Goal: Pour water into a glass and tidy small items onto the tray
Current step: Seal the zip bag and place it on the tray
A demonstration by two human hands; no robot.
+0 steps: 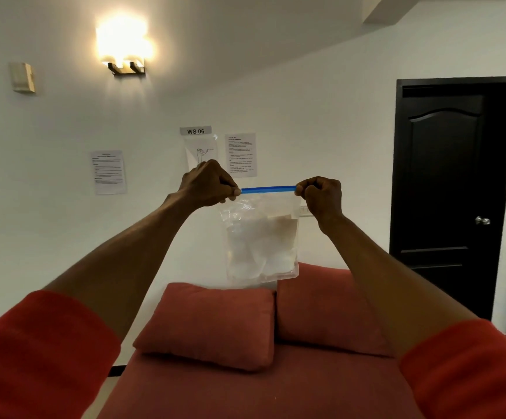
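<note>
Both arms are raised at chest height, and a clear zip bag (262, 237) hangs between the hands at about 12 o'clock from the person, over the red cushions (209, 325) of a sofa (245, 388). The left hand (206, 186) pinches the left end of the bag's blue seal strip (268, 189), its fingers (230, 192) closed on it; the right hand (321, 196) is closed on the right end. The strip runs level, from 9 to 3 o'clock, taut between the two grips, and the bag hangs straight down from it. Pale folded items show inside, too hazy to name. Neither hand is nearer; each holds one end. No glass, water or tray is in view, so the pouring and tidying appear not yet begun.
</note>
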